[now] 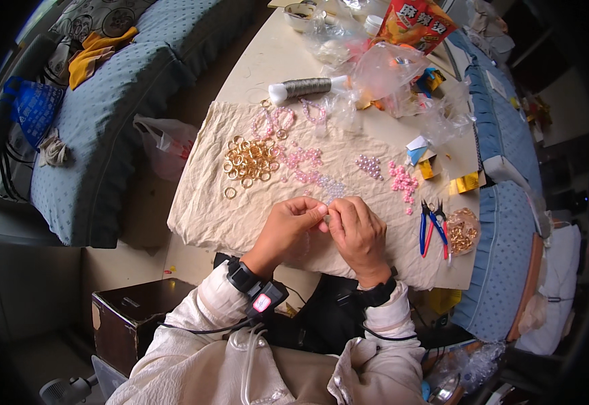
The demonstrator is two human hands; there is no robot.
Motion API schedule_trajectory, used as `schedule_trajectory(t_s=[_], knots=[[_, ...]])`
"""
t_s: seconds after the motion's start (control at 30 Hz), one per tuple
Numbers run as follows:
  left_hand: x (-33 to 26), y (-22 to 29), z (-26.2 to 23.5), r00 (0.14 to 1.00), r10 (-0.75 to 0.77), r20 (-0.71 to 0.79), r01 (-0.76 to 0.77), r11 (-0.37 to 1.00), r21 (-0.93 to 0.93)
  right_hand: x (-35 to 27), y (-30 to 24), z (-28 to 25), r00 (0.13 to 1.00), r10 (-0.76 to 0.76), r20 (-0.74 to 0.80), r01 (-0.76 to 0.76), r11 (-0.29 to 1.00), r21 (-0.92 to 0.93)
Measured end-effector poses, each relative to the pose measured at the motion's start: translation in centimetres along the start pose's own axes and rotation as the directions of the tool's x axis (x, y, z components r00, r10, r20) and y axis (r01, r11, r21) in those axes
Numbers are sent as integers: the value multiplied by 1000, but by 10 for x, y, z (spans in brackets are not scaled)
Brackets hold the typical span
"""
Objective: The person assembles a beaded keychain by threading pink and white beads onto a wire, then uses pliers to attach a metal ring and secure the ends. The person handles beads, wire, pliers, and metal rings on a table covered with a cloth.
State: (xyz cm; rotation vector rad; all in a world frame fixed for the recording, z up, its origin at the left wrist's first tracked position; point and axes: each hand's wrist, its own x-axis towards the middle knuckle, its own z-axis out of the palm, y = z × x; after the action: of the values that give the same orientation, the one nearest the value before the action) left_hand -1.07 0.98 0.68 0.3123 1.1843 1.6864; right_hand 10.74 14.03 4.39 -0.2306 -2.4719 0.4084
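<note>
Sleeves [210,304] reach left hand [289,226] and right hand [360,233], fingers [338,219] pinched on something indistinct [327,218], with a bag [465,214] of gold fittings [463,237] rightward.

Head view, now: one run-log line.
left hand, right hand: fingertips close together | held item: unclear | cloth: gold rings, pink beads | pliers: right of hands

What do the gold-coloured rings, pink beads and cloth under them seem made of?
Gold-coloured rings: probably metal, polished, from their bright glints. Pink beads: likely plastic, smooth with slight sheen; glass possible. Cloth: fabric, matte, judging by soft creases.
</note>
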Motion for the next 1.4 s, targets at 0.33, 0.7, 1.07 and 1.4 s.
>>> schedule_trajectory(t_s=[0.33, 0.7, 1.07, 1.4], knots=[[5, -2, -5, 999, 3, 51, -2, 1000, -18, 0, 11, -1, 974, 227, 7, -221, 939, 262], [0, 5, -7, 990, -81, 113, 84, 996, -23, -18, 8, 19, 731, 509, 455, -528, 0, 849], [5, 12, -7, 960, -149, 235, 102, 975, 200, -30, 17, 23, 787, 462, 408, -459, -3, 888], [1, 4, -5, 969, 242, 53, -236, 832, 502, -38, 15, 32, 799, 532, 280, -425, 170, 889]])
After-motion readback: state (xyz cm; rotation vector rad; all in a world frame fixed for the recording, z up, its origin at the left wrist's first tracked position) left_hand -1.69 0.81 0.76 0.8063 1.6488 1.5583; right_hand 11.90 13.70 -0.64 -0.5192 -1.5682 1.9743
